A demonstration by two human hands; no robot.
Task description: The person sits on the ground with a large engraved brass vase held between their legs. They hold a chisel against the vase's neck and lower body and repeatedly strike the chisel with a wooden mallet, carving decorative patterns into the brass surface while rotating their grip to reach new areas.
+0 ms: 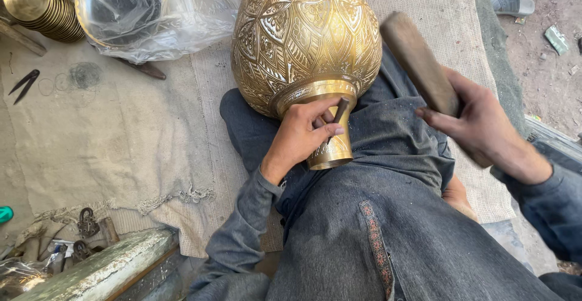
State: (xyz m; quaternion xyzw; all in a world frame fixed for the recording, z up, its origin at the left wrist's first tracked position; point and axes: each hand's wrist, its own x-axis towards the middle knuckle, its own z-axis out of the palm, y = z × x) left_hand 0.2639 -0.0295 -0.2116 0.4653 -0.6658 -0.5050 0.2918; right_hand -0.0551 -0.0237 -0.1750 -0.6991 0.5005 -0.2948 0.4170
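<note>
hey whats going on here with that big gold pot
A seated person rests a large engraved brass vase across their lap, neck toward them. The left hand holds a small dark metal chisel against the vase's neck, while the right hand has its grip on a thick wooden mallet raised beside the vase. A stack of brass bowls and a plastic-wrapped bowl lie on the beige cloth nearby.

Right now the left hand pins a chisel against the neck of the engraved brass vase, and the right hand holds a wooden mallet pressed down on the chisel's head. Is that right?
Not quite. In the head view, the left hand does pin the chisel to the neck of the brass vase, but the wooden mallet in the right hand is raised off to the side, clear of the chisel.
</note>
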